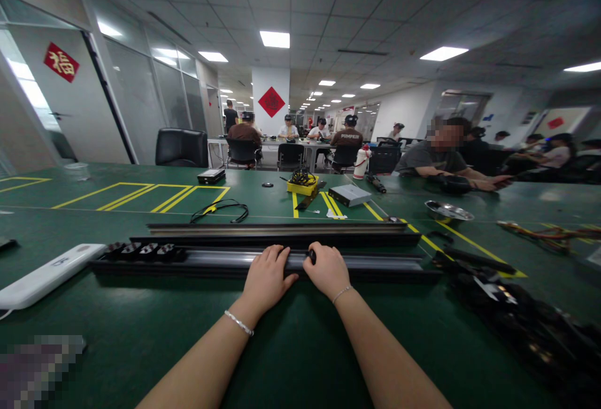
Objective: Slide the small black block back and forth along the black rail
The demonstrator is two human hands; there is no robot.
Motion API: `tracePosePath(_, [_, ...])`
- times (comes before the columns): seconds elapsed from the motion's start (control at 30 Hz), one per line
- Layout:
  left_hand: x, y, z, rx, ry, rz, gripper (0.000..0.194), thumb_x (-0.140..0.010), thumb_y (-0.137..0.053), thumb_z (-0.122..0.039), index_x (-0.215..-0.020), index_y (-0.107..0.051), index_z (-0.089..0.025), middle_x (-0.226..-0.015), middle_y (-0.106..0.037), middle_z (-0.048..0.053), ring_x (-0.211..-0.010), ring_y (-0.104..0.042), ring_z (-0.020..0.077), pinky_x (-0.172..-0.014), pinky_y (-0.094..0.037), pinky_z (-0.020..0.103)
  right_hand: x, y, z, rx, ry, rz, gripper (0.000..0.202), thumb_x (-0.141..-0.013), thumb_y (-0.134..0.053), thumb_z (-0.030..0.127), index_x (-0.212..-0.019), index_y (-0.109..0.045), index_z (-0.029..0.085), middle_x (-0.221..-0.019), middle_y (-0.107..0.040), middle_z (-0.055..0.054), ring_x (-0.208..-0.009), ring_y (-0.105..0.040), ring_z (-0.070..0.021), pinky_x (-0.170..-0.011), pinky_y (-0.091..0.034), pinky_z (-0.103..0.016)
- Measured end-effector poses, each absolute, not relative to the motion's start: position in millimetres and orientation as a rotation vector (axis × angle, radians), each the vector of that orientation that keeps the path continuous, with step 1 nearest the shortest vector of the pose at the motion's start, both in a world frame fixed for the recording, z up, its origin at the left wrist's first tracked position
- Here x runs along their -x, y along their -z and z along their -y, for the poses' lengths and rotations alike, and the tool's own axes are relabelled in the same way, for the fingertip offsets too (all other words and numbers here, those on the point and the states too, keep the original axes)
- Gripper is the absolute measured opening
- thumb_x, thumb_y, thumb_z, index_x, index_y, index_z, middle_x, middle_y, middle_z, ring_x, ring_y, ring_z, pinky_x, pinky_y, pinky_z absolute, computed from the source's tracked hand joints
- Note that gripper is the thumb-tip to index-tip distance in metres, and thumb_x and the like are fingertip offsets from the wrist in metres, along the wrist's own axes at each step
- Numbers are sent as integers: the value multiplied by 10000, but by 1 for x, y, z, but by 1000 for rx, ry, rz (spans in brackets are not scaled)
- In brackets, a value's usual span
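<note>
A long black channel (385, 263) with a grey inner strip lies crosswise on the green table in front of me. Across its middle rests my left hand (266, 277), fingers stretched out together and thumb apart, touching the channel. Just to the right, my right hand (327, 269) is closed with its fingers curled round a small black part (311, 256), mostly hidden by the hand. At the channel's left end sit several small black pieces with shiny tops (148, 250). A second long black strip (282, 231) lies parallel behind the channel.
A white power strip (51, 274) lies at the left, and a tangle of dark parts (511, 309) at the right. Farther back are a black cable (220, 208), a yellow box (303, 185), a grey box (350, 195) and a metal bowl (448, 211). A person (441, 158) leans on the table.
</note>
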State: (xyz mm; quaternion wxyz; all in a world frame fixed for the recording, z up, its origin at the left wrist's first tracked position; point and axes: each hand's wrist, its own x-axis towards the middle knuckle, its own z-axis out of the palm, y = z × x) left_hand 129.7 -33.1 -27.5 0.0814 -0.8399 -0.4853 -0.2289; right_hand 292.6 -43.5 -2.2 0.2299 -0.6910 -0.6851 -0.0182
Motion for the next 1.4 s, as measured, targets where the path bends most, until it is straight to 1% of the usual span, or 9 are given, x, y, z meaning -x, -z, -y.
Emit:
tracePosePath(0.2, [-130, 27, 33, 2504, 688, 1455, 559, -766, -536, -464, -1253, -439, -207, -1271, -495, 90, -1193, -414, 242, -948, -371, 382, -292, 1, 43, 1909, 98, 1885, 212, -748, -476, 239, -919, -587, 180, -828, -635, -59, -823, -546, -189, -773, -324, -273])
tracePosePath(0.4, [-130, 29, 33, 2492, 702, 1444, 559, -760, -546, -463, -1247, -446, -206, -1273, -496, 90, -1194, -416, 249, -952, -368, 388, -293, 3, 42, 1920, 83, 1884, 208, -752, -465, 225, -921, -577, 180, -836, -631, -57, -823, -541, -186, -739, -334, -260])
tracePosePath(0.87, [-129, 27, 34, 2522, 682, 1462, 550, -776, -525, -458, -1261, -433, -215, -1292, -485, 88, -1214, -399, 244, -972, -352, 391, -294, 1, 42, 1949, 36, 1863, 204, -759, -452, 205, -928, -563, 174, -862, -624, -68, -855, -542, -186, -733, -340, -254])
tracePosePath(1.1, [-129, 26, 34, 2526, 678, 1463, 547, -778, -524, -452, -1264, -430, -221, -1297, -482, 88, -1220, -395, 246, -977, -347, 394, -297, -2, 45, 1977, 28, 1891, 202, -780, -462, 254, -931, -576, 183, -879, -638, -61, -873, -554, -189, -848, -304, -294])
tracePosePath(1.4, [-129, 28, 33, 2521, 680, 1453, 545, -778, -527, -447, -1261, -432, -213, -1294, -484, 92, -1210, -408, 244, -975, -352, 393, -298, 0, 45, 1968, 61, 1853, 199, -768, -453, 225, -910, -579, 167, -844, -632, -79, -849, -551, -203, -782, -335, -285])
